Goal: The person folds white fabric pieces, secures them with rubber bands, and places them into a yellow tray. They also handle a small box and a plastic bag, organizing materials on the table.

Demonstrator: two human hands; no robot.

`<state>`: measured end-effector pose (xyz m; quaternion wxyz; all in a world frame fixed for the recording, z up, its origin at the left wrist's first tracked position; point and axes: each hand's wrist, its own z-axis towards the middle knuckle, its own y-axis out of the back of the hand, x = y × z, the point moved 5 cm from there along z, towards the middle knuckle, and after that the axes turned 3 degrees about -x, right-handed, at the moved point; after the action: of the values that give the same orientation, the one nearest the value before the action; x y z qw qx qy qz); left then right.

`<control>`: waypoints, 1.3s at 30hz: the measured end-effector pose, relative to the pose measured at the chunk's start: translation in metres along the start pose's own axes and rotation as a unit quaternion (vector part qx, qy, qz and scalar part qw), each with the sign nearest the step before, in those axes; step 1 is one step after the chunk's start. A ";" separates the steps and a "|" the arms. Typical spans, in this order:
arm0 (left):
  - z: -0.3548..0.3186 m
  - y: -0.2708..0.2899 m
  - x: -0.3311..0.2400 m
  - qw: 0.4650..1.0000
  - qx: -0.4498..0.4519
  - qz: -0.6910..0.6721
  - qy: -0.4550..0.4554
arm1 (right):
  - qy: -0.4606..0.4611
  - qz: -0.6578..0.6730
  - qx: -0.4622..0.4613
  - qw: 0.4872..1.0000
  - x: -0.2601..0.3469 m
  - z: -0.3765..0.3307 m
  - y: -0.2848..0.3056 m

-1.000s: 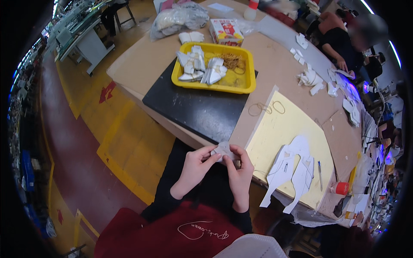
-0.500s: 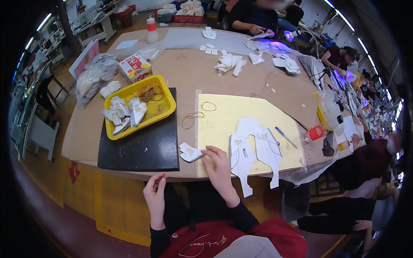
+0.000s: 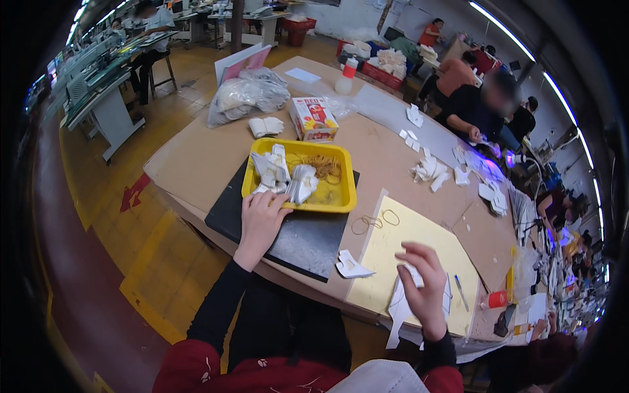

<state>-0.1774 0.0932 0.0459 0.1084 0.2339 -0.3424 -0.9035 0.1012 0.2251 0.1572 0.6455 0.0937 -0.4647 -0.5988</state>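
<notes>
Head view shows the left hand (image 3: 260, 221) reaching to the near edge of the yellow tray (image 3: 345, 196), fingers spread loose over the white folded pieces (image 3: 283, 175) in it, closed on nothing. That tray sits on a black mat (image 3: 308, 242) on the brown table (image 3: 196, 164). Over to the right, the right hand (image 3: 426, 291) pinches a white paper cutout (image 3: 400, 304) above the yellow sheet (image 3: 400, 242). A small folded white piece (image 3: 350, 265) lies between the hands, and rubber bands (image 3: 373, 221) rest just beyond it.
</notes>
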 end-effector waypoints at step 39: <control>-0.032 0.020 0.041 0.995 -0.096 0.021 0.006 | 0.082 0.053 -0.032 0.995 -0.223 0.268 -0.274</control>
<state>-0.1964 0.0458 0.0245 0.1514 0.2205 -0.2582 -0.9283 -0.2444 0.4603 0.0102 0.7146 0.0970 -0.3954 -0.5689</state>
